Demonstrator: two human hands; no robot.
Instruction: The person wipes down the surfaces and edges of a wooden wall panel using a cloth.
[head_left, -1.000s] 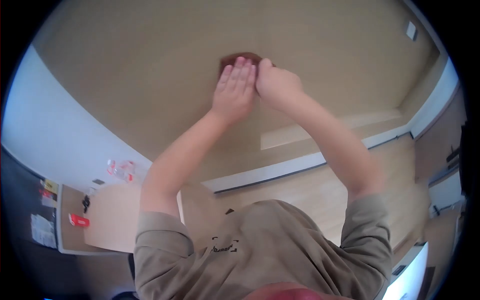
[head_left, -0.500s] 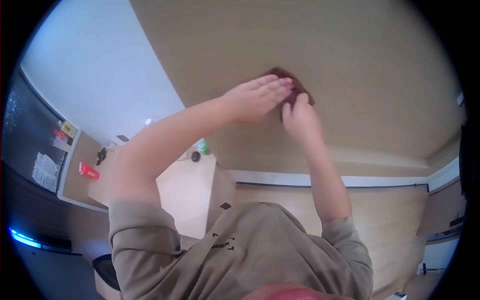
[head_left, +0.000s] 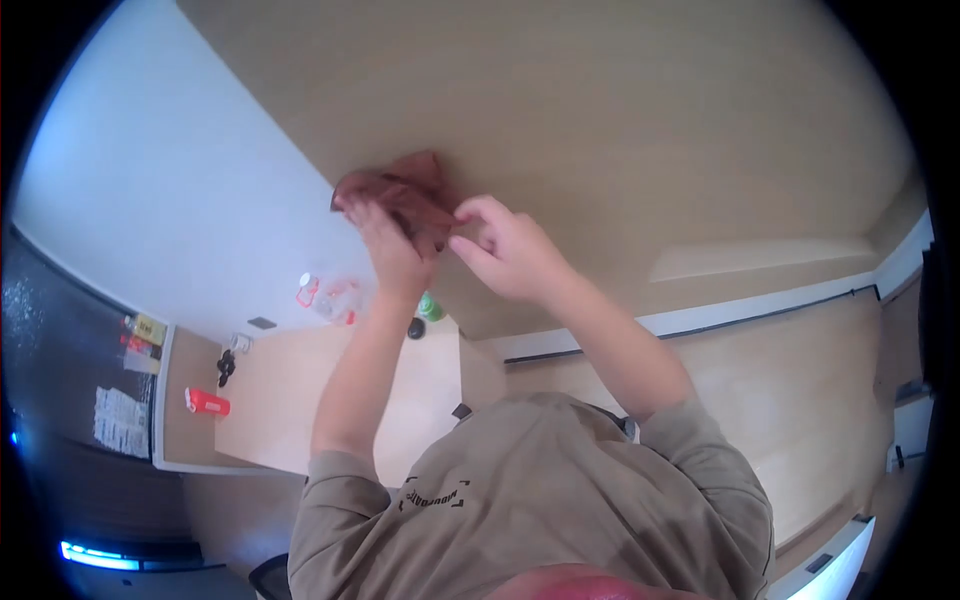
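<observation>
A crumpled reddish-brown cloth [head_left: 400, 190] lies against the tan wall [head_left: 620, 130], close to the corner with the white wall. From below, my left hand [head_left: 395, 255] has its fingers and thumb on the cloth, holding its lower left part. My right hand [head_left: 515, 250] is to the right, with thumb and forefinger curled at the lower right edge of the cloth, which they appear to pinch. Part of the cloth's lower side is hidden by the left hand.
Below on the left stands a light wooden desk [head_left: 280, 390] with a red bottle [head_left: 208, 402], a green-capped item [head_left: 430, 307], a dark round object [head_left: 416, 328] and clear plastic items [head_left: 340, 297]. A baseboard [head_left: 690, 325] runs along the wall above the wooden floor [head_left: 800, 400].
Both hands and the cloth have moved left across the wall toward the corner. The cloth is more spread out, and my left hand has turned from lying sideways to pointing upward.
</observation>
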